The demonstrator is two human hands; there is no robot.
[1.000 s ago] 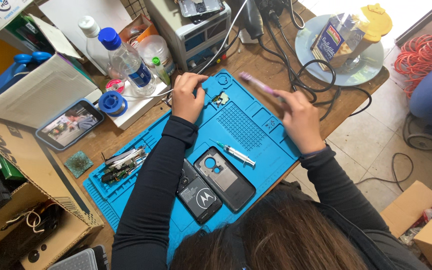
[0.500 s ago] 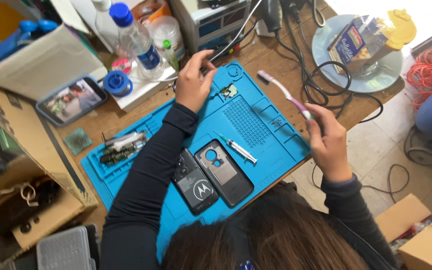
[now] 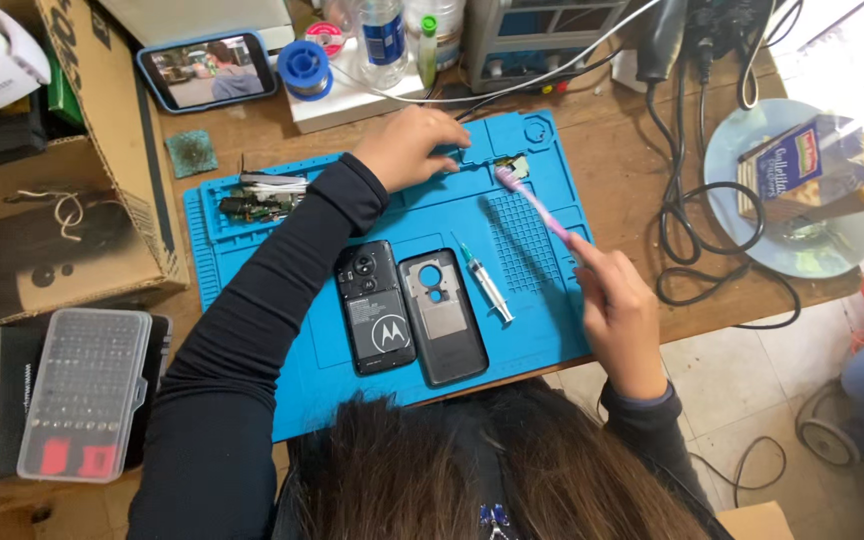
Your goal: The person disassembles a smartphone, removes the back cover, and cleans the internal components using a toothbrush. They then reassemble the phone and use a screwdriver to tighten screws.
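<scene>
Head view, over a repair bench: the left hand (image 3: 412, 148) rests with fingers curled down on the far edge of a blue silicone work mat (image 3: 542, 330), pinning a small part (image 3: 518, 166) by its fingertips; whether it actually grips the part cannot be told. To that hand's left, tweezers and small components (image 3: 257, 195) lie in the mat's moulded trays. Nearer the person than that hand, an opened dark phone (image 3: 376, 307) and its separated back cover (image 3: 442, 316) lie side by side, with a slim syringe (image 3: 484, 282) just right of the cover. The right hand (image 3: 617, 310) is closed around the handle of a pink toothbrush (image 3: 532, 206), whose bristled head reaches up and left to the small part beside the left hand's fingers. The mat sits on a worn wooden table (image 3: 622, 150). Beyond the left hand stand a blue solder spool (image 3: 305, 68), a plastic bottle (image 3: 385, 35) and a phone with a lit screen (image 3: 208, 70). Right of the brush hand, black cables (image 3: 697, 215) loop toward a pale round plate (image 3: 752, 250).
</scene>
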